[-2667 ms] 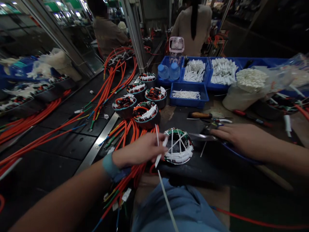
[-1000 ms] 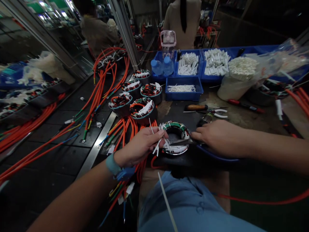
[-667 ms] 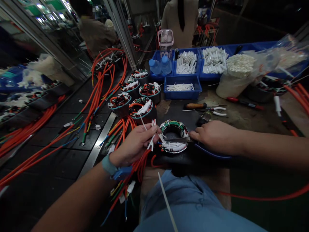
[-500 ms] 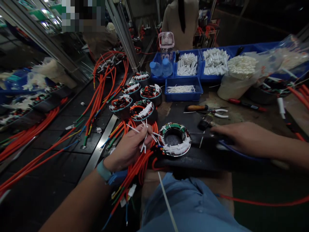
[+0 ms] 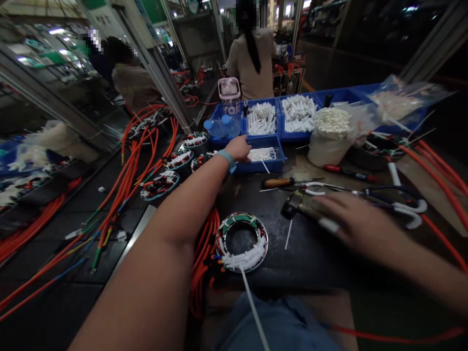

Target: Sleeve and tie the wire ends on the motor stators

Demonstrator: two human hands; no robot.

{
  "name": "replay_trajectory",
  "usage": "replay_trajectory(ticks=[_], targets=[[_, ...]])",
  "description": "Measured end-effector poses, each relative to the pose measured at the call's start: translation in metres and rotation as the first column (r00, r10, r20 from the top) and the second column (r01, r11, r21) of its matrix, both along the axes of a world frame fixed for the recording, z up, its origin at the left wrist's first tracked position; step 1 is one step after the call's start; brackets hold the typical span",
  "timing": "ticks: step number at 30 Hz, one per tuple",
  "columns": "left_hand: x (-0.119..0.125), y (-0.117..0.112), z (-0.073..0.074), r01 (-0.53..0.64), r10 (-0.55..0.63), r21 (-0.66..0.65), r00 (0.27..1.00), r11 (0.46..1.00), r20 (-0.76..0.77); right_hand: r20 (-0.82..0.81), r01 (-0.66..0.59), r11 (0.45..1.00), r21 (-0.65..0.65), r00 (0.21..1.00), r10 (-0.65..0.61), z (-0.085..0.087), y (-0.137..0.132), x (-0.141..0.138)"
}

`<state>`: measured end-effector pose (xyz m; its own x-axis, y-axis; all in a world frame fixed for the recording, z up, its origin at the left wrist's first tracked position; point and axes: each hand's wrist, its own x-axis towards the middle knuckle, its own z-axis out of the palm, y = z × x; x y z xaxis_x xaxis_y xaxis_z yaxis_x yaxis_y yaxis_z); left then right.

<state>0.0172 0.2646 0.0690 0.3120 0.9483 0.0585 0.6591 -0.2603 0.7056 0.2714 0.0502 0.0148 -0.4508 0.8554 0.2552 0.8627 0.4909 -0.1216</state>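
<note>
My left hand (image 5: 239, 147) reaches over the near rim of a small blue bin (image 5: 256, 167) of thin white strips (image 5: 263, 154). Its fingers are curled, and what they hold, if anything, is hidden. Blurred by motion, my right hand (image 5: 353, 219) is over the handle end of a black-headed hammer (image 5: 291, 205); whether it grips it I cannot tell. A pair of pliers (image 5: 389, 195) lies just beyond that hand. Close to me sits a ring-shaped wound stator (image 5: 252, 256), its rim bound with white sleeving and ties, with orange cables (image 5: 205, 253) running from its left.
Larger blue bins of white tubes (image 5: 261, 118) line the back, beside water bottles (image 5: 231, 126). An orange-handled screwdriver (image 5: 278, 183) and a red pen-like tool (image 5: 349, 173) lie on the bench. More stators (image 5: 161, 184) stand left. Two co-workers (image 5: 252, 63) are beyond.
My left hand has gone from beside the stator, where it held white strips, forward to the small bin. The pliers have left my right hand and lie on the bench. The view has shifted.
</note>
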Motion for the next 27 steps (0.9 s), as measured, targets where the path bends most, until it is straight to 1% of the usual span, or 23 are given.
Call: replay_trajectory(ticks=[1,2,3,4,5,7,9,11,12,14,15,16,17,18,19,20,21,22,23,24,25,26,27], targets=[[-0.008,-0.012,-0.005,0.005,-0.005,-0.027,1.000,1.000,0.000,-0.088,-0.118,0.993,-0.021,0.989,0.116,-0.001,-0.009,-0.032],[-0.019,-0.028,-0.010,0.020,-0.020,-0.063,1.000,0.998,0.006,-0.146,-0.245,0.969,-0.027,0.960,0.239,-0.002,-0.017,-0.062],[-0.031,-0.046,-0.015,0.039,-0.037,-0.097,0.999,0.995,0.017,-0.177,-0.361,0.932,-0.036,0.920,0.350,-0.005,-0.024,-0.089],[-0.044,-0.065,-0.019,0.072,-0.065,-0.142,0.997,0.987,0.050,-0.199,-0.429,0.902,-0.058,0.890,0.411,-0.009,-0.029,-0.111],[-0.057,-0.085,-0.022,0.081,-0.066,-0.169,0.993,0.982,0.093,-0.215,-0.471,0.879,-0.075,0.868,0.447,-0.013,-0.031,-0.129],[-0.084,-0.125,-0.028,0.056,-0.026,-0.165,0.983,0.985,0.181,-0.239,-0.489,0.865,-0.112,0.858,0.454,-0.020,-0.032,-0.149],[-0.106,-0.164,-0.034,0.023,0.022,-0.158,0.961,0.987,0.274,-0.259,-0.487,0.863,-0.131,0.857,0.445,-0.024,-0.025,-0.152],[-0.122,-0.203,-0.044,0.028,0.054,-0.226,0.935,0.974,0.351,-0.258,-0.519,0.845,-0.129,0.840,0.477,-0.021,-0.012,-0.143],[-0.125,-0.224,-0.050,0.013,0.084,-0.256,0.927,0.967,0.364,-0.242,-0.542,0.831,-0.123,0.829,0.505,-0.018,-0.004,-0.136],[-0.124,-0.266,-0.067,-0.076,0.159,-0.277,0.943,0.958,0.293,-0.200,-0.565,0.820,-0.092,0.817,0.540,-0.011,0.015,-0.119],[-0.120,-0.287,-0.077,-0.088,0.157,-0.281,0.960,0.956,0.232,-0.193,-0.545,0.835,-0.073,0.830,0.524,-0.007,0.024,-0.111],[-0.115,-0.307,-0.088,-0.080,0.143,-0.298,0.970,0.951,0.196,-0.213,-0.490,0.870,-0.054,0.857,0.470,-0.005,0.029,-0.104],[-0.110,-0.326,-0.100,-0.086,0.153,-0.307,0.968,0.948,0.201,-0.270,-0.394,0.919,-0.039,0.889,0.370,-0.005,0.032,-0.099],[-0.104,-0.342,-0.112,-0.089,0.161,-0.304,0.961,0.949,0.223,-0.366,-0.261,0.964,-0.045,0.903,0.227,-0.007,0.029,-0.096],[-0.100,-0.356,-0.124,-0.109,0.192,-0.300,0.946,0.948,0.260,-0.486,-0.127,0.987,-0.098,0.872,0.064,-0.011,0.022,-0.095],[-0.097,-0.367,-0.136,-0.140,0.234,-0.301,0.924,0.943,0.303,-0.604,-0.041,0.978,-0.206,0.792,-0.094,-0.016,0.010,-0.098],[-0.095,-0.375,-0.147,-0.182,0.289,-0.310,0.892,0.933,0.347,-0.699,-0.029,0.939,-0.343,0.676,-0.235,-0.024,-0.006,-0.103],[-0.093,-0.379,-0.157,-0.235,0.357,-0.329,0.851,0.915,0.385,-0.760,-0.119,0.867,-0.484,0.548,-0.349,-0.032,-0.023,-0.112],[-0.091,-0.381,-0.165,-0.284,0.420,-0.356,0.813,0.890,0.403,-0.786,-0.287,0.761,-0.582,0.436,-0.437,-0.040,-0.039,-0.124],[-0.088,-0.380,-0.171,-0.312,0.459,-0.382,0.795,0.870,0.397,-0.795,-0.445,0.659,-0.606,0.327,-0.510,-0.047,-0.054,-0.138],[-0.084,-0.378,-0.174,-0.316,0.465,-0.395,0.804,0.862,0.371,-0.785,-0.568,0.579,-0.586,0.221,-0.578,-0.052,-0.066,-0.153],[-0.079,-0.374,-0.175,-0.293,0.432,-0.393,0.838,0.871,0.332,-0.758,-0.656,0.514,-0.552,0.137,-0.638,-0.056,-0.075,-0.167],[-0.073,-0.369,-0.173,-0.239,0.361,-0.384,0.888,0.892,0.285,-0.720,-0.716,0.464,-0.521,0.077,-0.689,-0.057,-0.079,-0.179]])
